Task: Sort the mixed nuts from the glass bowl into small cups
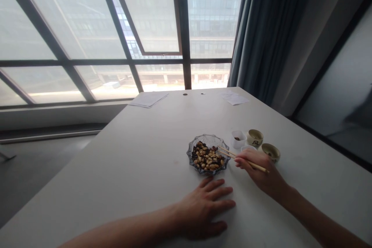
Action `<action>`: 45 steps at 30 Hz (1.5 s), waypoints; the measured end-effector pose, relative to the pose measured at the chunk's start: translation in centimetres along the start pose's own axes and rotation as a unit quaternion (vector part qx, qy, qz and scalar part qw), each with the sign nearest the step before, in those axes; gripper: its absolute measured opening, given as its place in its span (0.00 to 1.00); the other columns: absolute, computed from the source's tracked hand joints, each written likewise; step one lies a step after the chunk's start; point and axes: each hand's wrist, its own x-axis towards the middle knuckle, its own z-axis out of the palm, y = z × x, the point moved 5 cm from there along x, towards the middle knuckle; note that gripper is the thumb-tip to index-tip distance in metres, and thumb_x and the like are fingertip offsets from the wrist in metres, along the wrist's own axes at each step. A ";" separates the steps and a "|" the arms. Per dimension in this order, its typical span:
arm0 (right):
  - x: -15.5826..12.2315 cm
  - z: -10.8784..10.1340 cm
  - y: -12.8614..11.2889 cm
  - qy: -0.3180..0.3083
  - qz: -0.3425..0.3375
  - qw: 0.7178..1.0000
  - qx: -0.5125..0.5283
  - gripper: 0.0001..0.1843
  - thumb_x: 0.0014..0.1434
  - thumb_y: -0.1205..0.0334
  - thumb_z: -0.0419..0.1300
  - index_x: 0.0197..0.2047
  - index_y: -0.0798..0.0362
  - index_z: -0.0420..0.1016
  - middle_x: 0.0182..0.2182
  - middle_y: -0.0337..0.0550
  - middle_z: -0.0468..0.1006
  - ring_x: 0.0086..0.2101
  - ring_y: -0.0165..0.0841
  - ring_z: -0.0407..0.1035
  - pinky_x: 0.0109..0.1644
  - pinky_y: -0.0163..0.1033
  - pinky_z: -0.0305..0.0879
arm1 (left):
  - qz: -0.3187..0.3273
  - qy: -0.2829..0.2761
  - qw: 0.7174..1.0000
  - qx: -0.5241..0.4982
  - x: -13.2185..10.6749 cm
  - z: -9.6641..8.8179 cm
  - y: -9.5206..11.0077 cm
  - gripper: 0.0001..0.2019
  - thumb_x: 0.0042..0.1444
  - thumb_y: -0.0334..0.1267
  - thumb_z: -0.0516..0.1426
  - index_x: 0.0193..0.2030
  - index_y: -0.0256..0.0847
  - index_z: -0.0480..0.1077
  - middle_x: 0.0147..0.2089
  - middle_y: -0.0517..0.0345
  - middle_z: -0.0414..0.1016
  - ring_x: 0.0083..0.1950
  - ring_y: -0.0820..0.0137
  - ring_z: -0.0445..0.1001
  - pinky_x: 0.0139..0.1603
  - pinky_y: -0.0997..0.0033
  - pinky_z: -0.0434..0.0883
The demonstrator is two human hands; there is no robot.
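Chopsticks [229,153] pinched in right hand [261,171], tips over nuts [207,158] in glass dish [190,151] (left hand [205,209] flat, fingers spread, on surface [145,155]); picking seems underway, needing tips closed on one nut.

Likely office: high-rise window [116,27], long white table [145,155] with papers [148,99], grey curtain [261,27].

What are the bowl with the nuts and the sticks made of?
The bowl looks like clear shiny glass: the table shows through its wavy rim. The chopsticks in the right hand look like pale matt wood or bamboo, tan all along; I cannot be sure.
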 end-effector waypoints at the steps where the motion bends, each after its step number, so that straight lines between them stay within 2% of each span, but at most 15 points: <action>1: -0.2 0.0 0.2 0.002 0.005 1.000 0.003 0.11 0.71 0.62 0.59 0.35 0.50 0.77 0.30 0.41 0.78 0.33 0.36 0.73 0.38 0.41 0.67 | 0.001 0.001 1.000 -0.001 0.0 0.0 0.0 0.28 0.69 0.54 0.54 0.72 0.50 0.61 0.77 0.55 0.58 0.78 0.50 0.52 0.77 0.42 0.47; 15: -1.3 1.0 1.5 0.058 0.004 0.998 0.035 0.10 0.71 0.65 0.58 0.39 0.50 0.80 0.33 0.42 0.80 0.34 0.36 0.76 0.39 0.41 0.70 | -0.003 -0.003 1.000 -0.014 0.1 -0.2 0.1 0.29 0.67 0.52 0.56 0.73 0.50 0.62 0.76 0.54 0.58 0.78 0.49 0.52 0.77 0.42 0.46; 22: -1.7 1.3 2.0 0.092 0.013 0.995 0.044 0.11 0.71 0.65 0.59 0.37 0.50 0.80 0.33 0.43 0.82 0.34 0.36 0.77 0.39 0.42 0.71 | -0.004 -0.004 1.000 -0.013 0.0 -0.1 0.0 0.29 0.68 0.53 0.56 0.72 0.51 0.62 0.77 0.55 0.58 0.78 0.50 0.52 0.78 0.42 0.46; 31: -2.0 1.2 1.9 0.083 0.048 0.995 0.038 0.13 0.72 0.59 0.57 0.36 0.50 0.78 0.30 0.44 0.81 0.31 0.36 0.76 0.36 0.42 0.72 | -0.005 -0.004 1.000 -0.016 0.0 -0.2 0.1 0.28 0.68 0.54 0.55 0.72 0.51 0.62 0.77 0.55 0.58 0.78 0.49 0.51 0.77 0.42 0.46; 37: -1.8 1.7 2.4 0.071 0.045 0.994 0.064 0.15 0.73 0.57 0.56 0.39 0.50 0.81 0.35 0.46 0.83 0.32 0.37 0.77 0.36 0.43 0.75 | -0.007 -0.005 1.000 -0.020 0.0 -0.3 0.1 0.29 0.67 0.52 0.56 0.73 0.51 0.61 0.77 0.54 0.58 0.78 0.48 0.52 0.77 0.42 0.46; 42: -2.0 1.8 2.4 0.100 0.047 0.991 0.070 0.15 0.73 0.59 0.57 0.37 0.50 0.82 0.33 0.47 0.84 0.32 0.38 0.78 0.36 0.43 0.76 | -0.008 -0.013 1.000 -0.027 0.0 -0.2 0.0 0.29 0.68 0.53 0.54 0.73 0.51 0.61 0.77 0.54 0.57 0.78 0.49 0.51 0.77 0.41 0.45; 45: -2.1 1.0 1.9 0.122 0.042 0.989 0.073 0.15 0.73 0.60 0.56 0.37 0.50 0.82 0.33 0.47 0.84 0.32 0.38 0.79 0.35 0.43 0.77 | -0.009 -0.014 1.000 -0.026 0.0 -0.4 0.1 0.28 0.69 0.53 0.54 0.73 0.51 0.61 0.77 0.55 0.57 0.79 0.49 0.51 0.77 0.41 0.45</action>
